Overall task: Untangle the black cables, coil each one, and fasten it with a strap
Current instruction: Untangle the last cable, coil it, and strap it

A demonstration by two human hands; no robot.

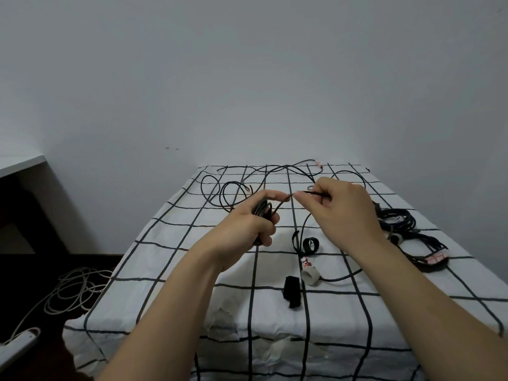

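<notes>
Above the checked cloth (192, 270), left hand (247, 224) grips a cable coil (262, 209) (half hidden by fingers), right hand (346, 207) pinches its strand (308, 192).

Wrinkled checked cloth (192, 298); matt black cables (398, 218); white plastic plug (309, 274).

Two hands (247, 224) (346, 213), one half-coiled black cable (263, 209), three black straps (310, 245) (294, 240) (292, 294) mid-surface, two coiled bundles (398, 218) (428, 244) by the right edge, one white socket (310, 276).

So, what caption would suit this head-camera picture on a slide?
Left hand grips a part-wound coil of black cable while the right hand pinches its free length above a checked tablecloth.
</notes>
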